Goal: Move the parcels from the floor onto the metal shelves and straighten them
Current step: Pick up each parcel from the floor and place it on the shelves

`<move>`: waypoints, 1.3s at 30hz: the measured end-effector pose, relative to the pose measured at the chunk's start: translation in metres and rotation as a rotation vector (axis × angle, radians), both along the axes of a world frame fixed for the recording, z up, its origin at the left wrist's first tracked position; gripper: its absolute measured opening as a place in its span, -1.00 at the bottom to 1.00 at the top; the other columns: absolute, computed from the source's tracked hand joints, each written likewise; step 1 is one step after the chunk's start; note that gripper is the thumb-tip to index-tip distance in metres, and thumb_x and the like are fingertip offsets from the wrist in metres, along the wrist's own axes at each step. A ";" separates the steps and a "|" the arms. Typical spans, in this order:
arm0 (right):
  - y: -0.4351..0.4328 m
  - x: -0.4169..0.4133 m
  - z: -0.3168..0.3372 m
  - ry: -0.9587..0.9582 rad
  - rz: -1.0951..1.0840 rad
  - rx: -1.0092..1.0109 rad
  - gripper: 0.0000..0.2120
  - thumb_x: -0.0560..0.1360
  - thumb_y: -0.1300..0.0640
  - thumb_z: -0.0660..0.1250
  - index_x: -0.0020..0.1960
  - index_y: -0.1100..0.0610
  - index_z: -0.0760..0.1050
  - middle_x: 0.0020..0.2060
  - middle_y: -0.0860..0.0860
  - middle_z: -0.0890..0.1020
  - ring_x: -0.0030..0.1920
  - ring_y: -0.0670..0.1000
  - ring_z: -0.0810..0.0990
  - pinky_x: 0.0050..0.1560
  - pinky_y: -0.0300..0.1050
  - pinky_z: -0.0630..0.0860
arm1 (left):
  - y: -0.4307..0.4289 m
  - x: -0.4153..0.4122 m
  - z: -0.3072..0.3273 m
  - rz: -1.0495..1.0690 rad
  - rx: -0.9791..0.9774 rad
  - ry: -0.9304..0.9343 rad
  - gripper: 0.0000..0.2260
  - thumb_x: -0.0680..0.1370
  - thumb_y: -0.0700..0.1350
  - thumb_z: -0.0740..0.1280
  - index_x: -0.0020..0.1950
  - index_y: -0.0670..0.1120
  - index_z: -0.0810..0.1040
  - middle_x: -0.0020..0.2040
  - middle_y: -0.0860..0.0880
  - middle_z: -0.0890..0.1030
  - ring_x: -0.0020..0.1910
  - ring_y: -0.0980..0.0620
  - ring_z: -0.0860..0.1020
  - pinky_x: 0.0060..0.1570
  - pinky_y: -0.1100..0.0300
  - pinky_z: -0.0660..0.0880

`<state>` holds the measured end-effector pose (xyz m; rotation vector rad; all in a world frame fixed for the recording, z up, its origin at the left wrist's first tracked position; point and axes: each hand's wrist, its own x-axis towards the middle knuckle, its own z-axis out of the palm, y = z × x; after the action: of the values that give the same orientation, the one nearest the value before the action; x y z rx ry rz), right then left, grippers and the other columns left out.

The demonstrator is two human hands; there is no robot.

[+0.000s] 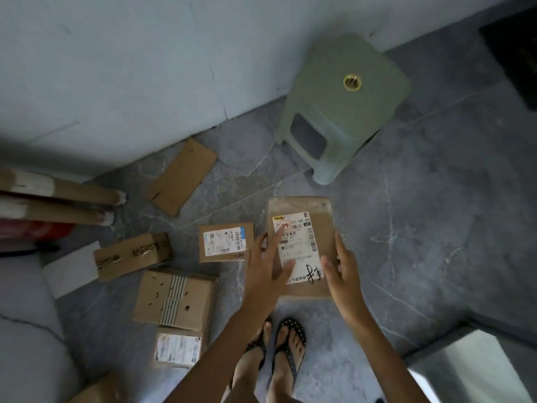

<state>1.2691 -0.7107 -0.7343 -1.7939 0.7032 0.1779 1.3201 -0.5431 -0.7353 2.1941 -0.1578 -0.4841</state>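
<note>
A flat brown parcel (pixel 321 228) with a white shipping label lies in front of my feet, just above the grey floor. My right hand (pixel 343 269) grips its right edge, thumb on the label and fingers along the side. My left hand (pixel 266 266) rests palm down on its left part with fingers spread, index finger over the label. Whether the parcel still touches the floor I cannot tell. More parcels lie to the left: a small labelled box (pixel 225 242), a long box (pixel 132 255), a box with striped tape (pixel 174 298) and another labelled box (pixel 178 349).
A green plastic stool (pixel 343 103) stands by the wall at the back right. A flat cardboard mailer (pixel 181 175) and two cardboard tubes (pixel 58 196) lie near the wall at left. A shiny metal surface (pixel 470 370) shows at the bottom right. My sandalled feet (pixel 276 353) stand below the parcel.
</note>
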 end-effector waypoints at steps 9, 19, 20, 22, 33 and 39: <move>-0.026 0.069 0.392 -0.441 -0.032 -0.101 -0.40 0.60 0.01 0.21 0.55 -0.17 0.01 0.44 -0.01 0.22 0.27 -0.48 0.27 0.10 -0.55 0.37 | -0.050 0.095 0.387 -0.026 -0.520 -0.210 -0.43 0.51 0.16 0.28 0.51 0.16 0.24 0.41 -0.02 0.22 0.41 0.14 0.29 0.28 0.12 0.48; -0.027 0.057 0.703 -0.827 -0.013 -0.279 -0.38 0.54 -0.12 0.27 0.49 -0.36 0.05 0.45 -0.09 0.21 0.37 -0.18 0.34 0.12 -0.30 0.54 | -0.054 0.092 0.698 -0.172 -0.662 -0.504 -0.43 0.56 0.14 0.28 0.55 0.13 0.21 0.56 -0.01 0.18 0.54 0.03 0.19 0.43 -0.10 0.33; -0.024 0.047 0.721 -0.844 -0.037 -0.280 -0.37 0.52 -0.10 0.28 0.49 -0.35 0.08 0.41 -0.12 0.21 0.33 -0.21 0.36 0.06 -0.32 0.55 | -0.052 0.085 0.718 -0.190 -0.671 -0.537 -0.43 0.55 0.13 0.29 0.54 0.13 0.22 0.54 -0.01 0.19 0.53 0.03 0.20 0.42 -0.09 0.35; -0.019 0.028 0.750 -0.888 -0.089 -0.285 -0.37 0.49 -0.06 0.32 0.49 -0.29 0.14 0.36 -0.16 0.20 0.28 -0.23 0.38 0.01 -0.33 0.56 | -0.046 0.070 0.751 -0.232 -0.697 -0.599 -0.45 0.54 0.08 0.32 0.52 0.10 0.26 0.51 -0.01 0.21 0.51 0.05 0.23 0.41 -0.07 0.36; 0.059 -0.073 0.820 -0.991 -0.221 -0.471 -0.36 0.54 0.00 0.30 0.53 -0.23 0.10 0.53 -0.18 -0.01 0.38 -0.50 0.04 0.15 -0.59 0.29 | 0.003 -0.004 0.833 -0.429 -0.780 -0.756 -0.49 0.51 0.05 0.35 0.44 0.09 0.31 0.37 -0.04 0.27 0.37 0.20 0.32 0.27 0.37 0.39; 0.110 -0.137 0.823 -0.949 -0.336 -0.579 -0.37 0.55 0.01 0.31 0.51 -0.20 0.10 0.54 -0.09 0.06 0.39 -0.46 0.07 0.22 -0.55 0.28 | 0.036 -0.057 0.828 -0.576 -0.833 -0.627 -0.47 0.53 0.01 0.34 0.45 0.21 0.22 0.51 0.02 0.17 0.39 0.32 0.27 0.10 0.47 0.44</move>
<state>1.1316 -0.6009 0.0888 -1.9622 0.3467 -1.1337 1.2627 -0.5071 0.0928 1.3728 -1.1318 0.0167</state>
